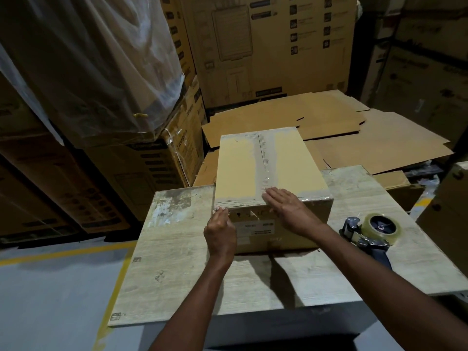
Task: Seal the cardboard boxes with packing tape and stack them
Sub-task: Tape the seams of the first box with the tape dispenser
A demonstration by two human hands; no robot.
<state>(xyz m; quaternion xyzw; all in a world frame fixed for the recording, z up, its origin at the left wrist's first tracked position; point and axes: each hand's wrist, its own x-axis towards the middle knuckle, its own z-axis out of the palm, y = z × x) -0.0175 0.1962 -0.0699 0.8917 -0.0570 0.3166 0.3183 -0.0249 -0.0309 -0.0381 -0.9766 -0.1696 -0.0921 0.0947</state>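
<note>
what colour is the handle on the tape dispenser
Dark blue, going by the head view; the tape dispenser lies on the table with its handle pointing toward the person.

My left hand (219, 230) curls against the near left corner of the cardboard box (268, 173), while my right hand (286, 207) lies flat over its near top edge, on the clear tape (262, 158) running down the middle seam. The tape dispenser (372, 231) rests on the worn table (177, 249) to my right.

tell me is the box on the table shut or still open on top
Shut. The box has its top flaps closed flat, with clear tape along the centre seam and near edge; the right hand lies flat on that edge.
</note>
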